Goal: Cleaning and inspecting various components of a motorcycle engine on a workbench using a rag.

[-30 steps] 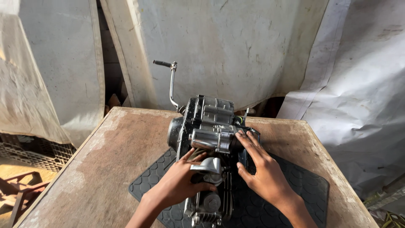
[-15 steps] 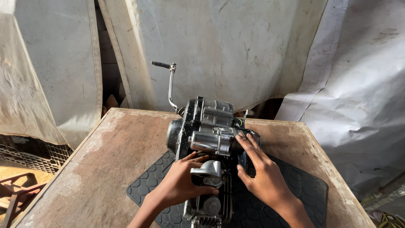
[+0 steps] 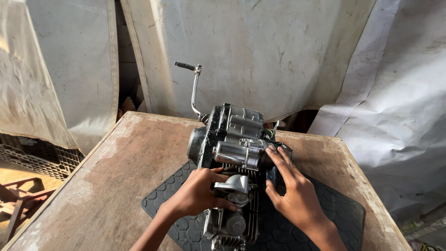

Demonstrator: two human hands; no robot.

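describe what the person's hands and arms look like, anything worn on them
Both hands are bare: no gloves, rings, watch or bands show on the left hand or the right hand. The forearms that enter from the bottom edge are bare too, with no sleeve in view as far as the picture reaches. The fingers are slim with short nails. Any grime on them is too faint to tell.

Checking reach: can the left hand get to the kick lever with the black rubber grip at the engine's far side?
Probably yes: the left hand rests on the grey metal engine, and the chrome kick lever stands unobstructed above the wooden table.
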